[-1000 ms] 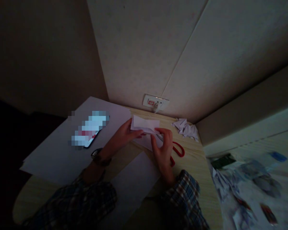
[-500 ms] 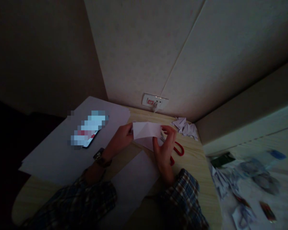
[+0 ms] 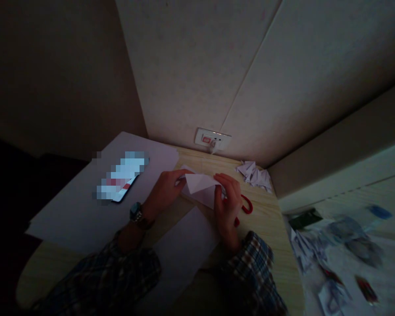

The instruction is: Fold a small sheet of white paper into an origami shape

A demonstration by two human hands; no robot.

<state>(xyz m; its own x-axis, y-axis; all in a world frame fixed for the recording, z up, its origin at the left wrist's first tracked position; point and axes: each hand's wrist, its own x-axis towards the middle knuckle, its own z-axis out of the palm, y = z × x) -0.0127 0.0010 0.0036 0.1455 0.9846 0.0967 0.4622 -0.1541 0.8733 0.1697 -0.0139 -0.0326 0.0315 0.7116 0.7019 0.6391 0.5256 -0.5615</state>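
A small creased piece of white paper [image 3: 199, 181] is stretched between my two hands above the table. My left hand [image 3: 167, 186] pinches its left end, with a watch on that wrist. At the other end, my right hand [image 3: 228, 196] grips the paper between thumb and fingers. Beneath it lies another white sheet [image 3: 206, 199], partly covered. Red-handled scissors [image 3: 248, 204] rest just right of my right hand, their blades mostly hidden. Nearer my body, between my forearms, is a larger white sheet [image 3: 186, 241].
A lit phone [image 3: 127, 182] lies on a stack of white paper [image 3: 69, 219] at the left. Folded paper pieces [image 3: 254, 175] sit at the back right, below a wall socket [image 3: 212, 139]. Right of the table [image 3: 273, 245], a lower surface holds more folded paper [image 3: 304, 250] and a plastic bottle [image 3: 358, 224].
The held paper has been lowered slightly and tilted, so a pointed flap now hangs towards me. My right hand's fingers have curled further over its right end.
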